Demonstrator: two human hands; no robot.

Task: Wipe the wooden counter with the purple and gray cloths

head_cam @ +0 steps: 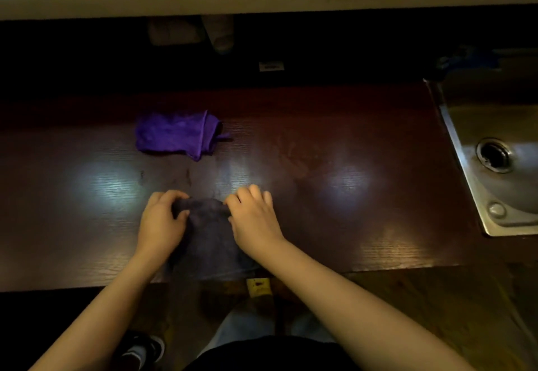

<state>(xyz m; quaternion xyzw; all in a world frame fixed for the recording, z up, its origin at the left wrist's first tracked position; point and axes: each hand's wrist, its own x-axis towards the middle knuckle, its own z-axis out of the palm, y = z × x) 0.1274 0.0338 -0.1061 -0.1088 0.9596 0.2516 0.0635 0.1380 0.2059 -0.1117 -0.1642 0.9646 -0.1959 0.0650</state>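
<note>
Near the front edge of the dark brown wooden counter [334, 143] lies a soft gray cloth [208, 236]. The left hand [161, 220] pinches its far left corner, and the right hand [254, 219] pinches its far right corner. Farther back, toward the back edge, a crumpled purple cloth [176, 134] lies alone. A shiny metal sink [495, 152] sits at the counter's right end.

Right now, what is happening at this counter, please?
A person grips a dark gray cloth with both the left hand and the right hand near the front edge of the dark wooden counter. A crumpled purple cloth lies untouched farther back. A steel sink is at the right.
</note>
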